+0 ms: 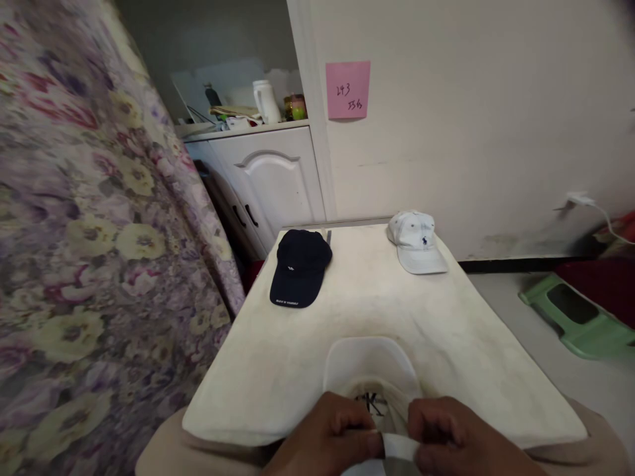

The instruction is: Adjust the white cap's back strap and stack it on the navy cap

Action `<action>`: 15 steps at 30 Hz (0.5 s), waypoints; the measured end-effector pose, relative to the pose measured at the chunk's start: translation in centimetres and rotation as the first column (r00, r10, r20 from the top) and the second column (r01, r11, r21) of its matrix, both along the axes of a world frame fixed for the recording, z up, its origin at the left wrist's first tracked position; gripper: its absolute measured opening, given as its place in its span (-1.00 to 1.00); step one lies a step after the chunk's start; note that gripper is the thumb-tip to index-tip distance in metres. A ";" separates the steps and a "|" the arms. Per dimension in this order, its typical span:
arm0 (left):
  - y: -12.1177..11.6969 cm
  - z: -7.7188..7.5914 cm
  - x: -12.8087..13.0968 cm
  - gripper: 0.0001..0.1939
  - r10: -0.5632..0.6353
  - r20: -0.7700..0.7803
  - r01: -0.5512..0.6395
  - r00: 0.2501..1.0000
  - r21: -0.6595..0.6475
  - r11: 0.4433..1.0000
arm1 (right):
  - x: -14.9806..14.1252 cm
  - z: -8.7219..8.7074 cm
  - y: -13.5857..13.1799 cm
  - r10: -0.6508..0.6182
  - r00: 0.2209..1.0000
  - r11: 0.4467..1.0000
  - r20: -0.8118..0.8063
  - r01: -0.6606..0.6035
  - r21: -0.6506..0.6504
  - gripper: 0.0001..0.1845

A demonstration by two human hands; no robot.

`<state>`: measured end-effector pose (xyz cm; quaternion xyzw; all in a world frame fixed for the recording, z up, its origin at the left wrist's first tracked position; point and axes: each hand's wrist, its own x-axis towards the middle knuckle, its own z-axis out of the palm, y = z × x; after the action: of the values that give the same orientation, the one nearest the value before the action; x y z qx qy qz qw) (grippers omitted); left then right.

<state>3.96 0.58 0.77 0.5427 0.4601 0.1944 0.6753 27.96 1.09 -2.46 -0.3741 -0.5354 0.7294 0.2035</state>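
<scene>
A white baseball cap (370, 362) lies at the near edge of the cloth-covered table, its brim pointing away from me and dark lettering showing inside. My left hand (330, 436) pinches the strap at the back of this cap from the left. From the right, my right hand (454, 436) is closed on the same strap. A short piece of the white strap (401, 448) shows between my fingers. Farther off, a dark navy cap (301, 264) rests at the back left of the table, and a pale cap with a small dark logo (417, 241) sits at the back right.
The table (377, 297) wears a cream cover and meets the wall. A floral curtain (99, 251) hangs close on the left. Behind stands a white cabinet (272, 175) with a white jug (266, 101) on top. A green stool (575, 317) is on the right.
</scene>
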 end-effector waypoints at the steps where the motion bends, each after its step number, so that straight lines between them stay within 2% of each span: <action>1: 0.1 0.2 -0.2 -0.73 0.015 0.025 -0.015 1.000 -0.005 1.000 | 0.4 0.2 -0.1 0.004 1.000 1.000 -0.025 -0.004 -0.014 -0.86; 3: 0.2 0.7 -0.5 -0.67 0.037 0.091 -0.035 0.995 -0.026 0.999 | 1.1 0.6 -0.2 -0.004 0.998 0.999 -0.068 0.001 -0.052 -0.83; 7: 0.3 2.2 -1.0 -0.63 0.049 0.172 -0.044 0.984 -0.034 0.998 | 2.0 1.6 -0.3 -0.100 0.972 0.991 -0.212 0.077 -0.114 -0.82; 12: 0.8 4.1 -2.2 -0.56 -0.024 0.250 0.022 0.968 0.013 1.000 | 1.4 4.1 0.5 -0.215 0.860 0.973 -0.463 0.145 -0.181 -0.81; 15: 1.3 4.1 -2.8 -0.59 -0.015 0.386 0.028 0.922 -0.027 0.999 | 0.7 5.3 1.3 -0.223 0.784 0.967 -0.580 0.101 -0.236 -0.84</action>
<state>1.20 1.87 4.83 0.4879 0.3153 0.2826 0.7634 28.64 2.41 2.82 -0.1855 -0.3358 0.8380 0.3879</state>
